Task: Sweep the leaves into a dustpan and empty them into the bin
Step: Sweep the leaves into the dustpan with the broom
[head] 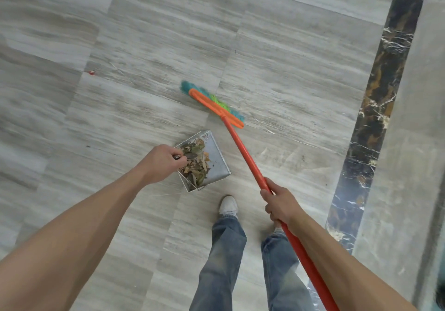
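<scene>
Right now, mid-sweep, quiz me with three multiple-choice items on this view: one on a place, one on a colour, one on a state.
1. Where do the leaves lie?
A. Under the broom head
B. In the dustpan
C. Along the dark marble strip

2. What colour is the broom handle?
A. Blue
B. Orange-red
C. White

3. What is the left hand doing?
A. Hanging idle
B. Pressing flat on the floor
C. Gripping the dustpan's handle

Key:
1 B: the leaves are heaped inside the metal dustpan.
2 B: the broom handle runs orange-red from the broom head up to the right hand.
3 C: the left hand has its fingers curled round the handle at the dustpan's edge.
</scene>
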